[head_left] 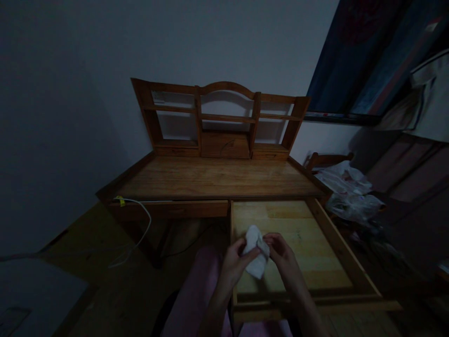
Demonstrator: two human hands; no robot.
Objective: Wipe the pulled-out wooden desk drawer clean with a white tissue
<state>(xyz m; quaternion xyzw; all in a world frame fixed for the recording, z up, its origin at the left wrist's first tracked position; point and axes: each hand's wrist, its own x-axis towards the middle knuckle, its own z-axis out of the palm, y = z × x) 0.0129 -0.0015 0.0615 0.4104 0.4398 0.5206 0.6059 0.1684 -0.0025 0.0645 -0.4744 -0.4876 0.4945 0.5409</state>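
A crumpled white cloth (257, 264), perhaps a folded wipe or rag, is held between my two hands above a pulled-out wooden drawer (287, 224). My left hand (236, 260) grips its left side, with the thumb laid across the front. On the other side, my right hand (278, 252) pinches the cloth's right edge with bent fingers. Below my hands, the drawer's pale wooden bottom shows with nothing lying on it that I can make out. The light is dim, so the cloth's exact kind cannot be told.
Behind the drawer stands a wooden desk (217, 175) with a shelf hutch (228, 119). A white cable (149, 217) with a yellow tag hangs at the left front edge. Plastic bags (345, 180) rest by a chair at right. Clothes (431, 98) hang beyond.
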